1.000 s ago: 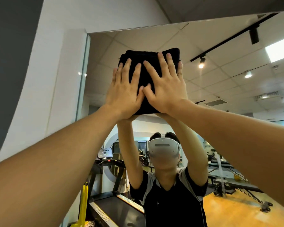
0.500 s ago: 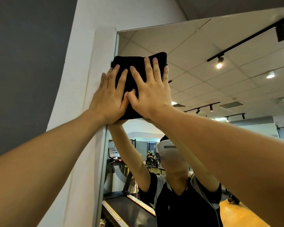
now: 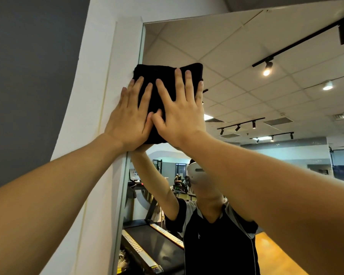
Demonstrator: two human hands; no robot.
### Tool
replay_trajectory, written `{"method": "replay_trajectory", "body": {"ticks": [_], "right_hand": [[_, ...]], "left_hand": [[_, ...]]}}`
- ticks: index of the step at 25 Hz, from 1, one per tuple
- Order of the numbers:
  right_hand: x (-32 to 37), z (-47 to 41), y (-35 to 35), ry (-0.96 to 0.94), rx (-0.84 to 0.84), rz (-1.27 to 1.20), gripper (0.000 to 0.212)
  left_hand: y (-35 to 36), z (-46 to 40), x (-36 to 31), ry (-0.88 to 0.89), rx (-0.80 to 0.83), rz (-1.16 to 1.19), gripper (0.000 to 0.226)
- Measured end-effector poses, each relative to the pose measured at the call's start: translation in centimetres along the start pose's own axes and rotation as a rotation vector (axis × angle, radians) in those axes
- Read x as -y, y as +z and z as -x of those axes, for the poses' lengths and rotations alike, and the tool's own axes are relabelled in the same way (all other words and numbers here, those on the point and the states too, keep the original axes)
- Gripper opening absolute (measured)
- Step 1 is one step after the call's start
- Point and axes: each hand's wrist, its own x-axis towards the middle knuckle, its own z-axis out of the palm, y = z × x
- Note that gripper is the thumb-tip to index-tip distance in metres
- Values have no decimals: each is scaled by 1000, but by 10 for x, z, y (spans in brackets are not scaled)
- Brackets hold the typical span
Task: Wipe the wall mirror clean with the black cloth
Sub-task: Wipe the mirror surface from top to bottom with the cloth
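Folded black cloth (image 3: 163, 76) lies flat against the wall mirror's (image 3: 236, 66) upper-left edge.

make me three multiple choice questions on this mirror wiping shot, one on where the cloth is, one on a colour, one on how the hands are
1. Where on the wall mirror does the cloth sit?
A. at its upper left, at the edge by the white wall
B. at its bottom right corner
C. in its lower middle

2. What colour is the cloth?
A. white
B. yellow
C. black

3. How do the hands lie on the cloth?
A. one hand hangs at the side
B. both lie flat with fingers straight and spread, pressing it
C. both are balled into fists

Answers:
1. A, since the cloth's left edge reaches the mirror's left border beside the white wall, high up near the top.
2. C, it is plainly black against the reflected ceiling.
3. B, the left hand and right hand both lie on it with fingers straight.
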Motion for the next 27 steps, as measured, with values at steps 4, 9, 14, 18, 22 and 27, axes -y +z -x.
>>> {"method": "replay_trajectory", "body": {"ticks": [4,9,14,18,22,27], "right_hand": [[6,29,-3,-34,29,-12,75],[7,60,-5,-82,71,3,76],[-5,66,-13,-128,133,25,75],[-28,74,-23,-164,153,27,75],[-68,86,-38,-172,139,19,75],[-129,104,-64,-170,134,43,76]], "left_hand": [[-2,30,-10,-13,17,4,69],[-7,61,-24,-41,89,-30,71],[-6,62,-43,-88,125,-88,73],[-5,61,-71,-109,128,-83,75],[-1,50,-112,-107,117,-85,76],[5,31,-178,-101,67,-26,77]]}}
